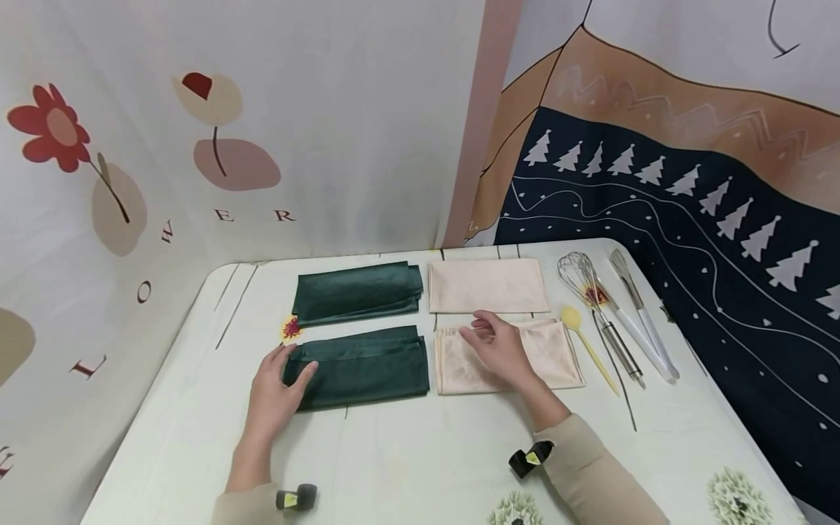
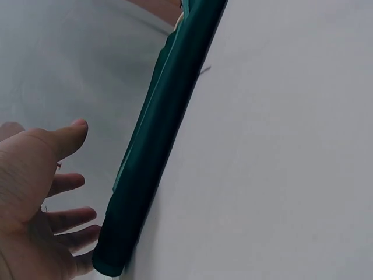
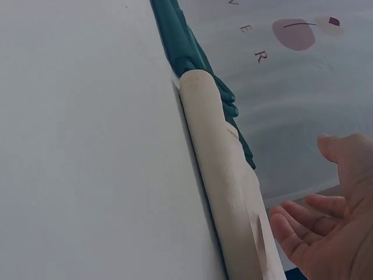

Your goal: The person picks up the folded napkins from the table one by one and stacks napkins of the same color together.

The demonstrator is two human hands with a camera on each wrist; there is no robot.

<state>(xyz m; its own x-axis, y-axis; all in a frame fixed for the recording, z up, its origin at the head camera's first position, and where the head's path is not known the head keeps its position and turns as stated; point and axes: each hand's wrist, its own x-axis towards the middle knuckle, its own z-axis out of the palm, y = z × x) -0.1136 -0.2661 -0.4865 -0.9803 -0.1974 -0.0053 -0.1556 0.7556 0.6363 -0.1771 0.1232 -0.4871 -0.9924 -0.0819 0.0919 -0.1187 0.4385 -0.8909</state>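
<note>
Two folded dark green cloths lie one behind the other, the far one (image 1: 357, 293) and the near one (image 1: 367, 368). To their right are two folded pale pink cloths, a far one (image 1: 487, 286) and a near one (image 1: 547, 357). My left hand (image 1: 272, 390) is at the left end of the near green cloth, its fingers relaxed along that edge. In the left wrist view the fingertips (image 2: 87, 232) come right up to the green fold. My right hand (image 1: 502, 350) hovers over the near pink cloth with loosely bent fingers and nothing in them.
Right of the cloths lie a yellow spoon-like utensil (image 1: 590, 354), a wire whisk (image 1: 613, 335) and two white-handled utensils, one with a slotted head (image 1: 630, 281). The patterned white table (image 1: 394, 467) meets a floral curtain (image 1: 341, 131) behind and a dark tree-print curtain (image 1: 689, 240) at right.
</note>
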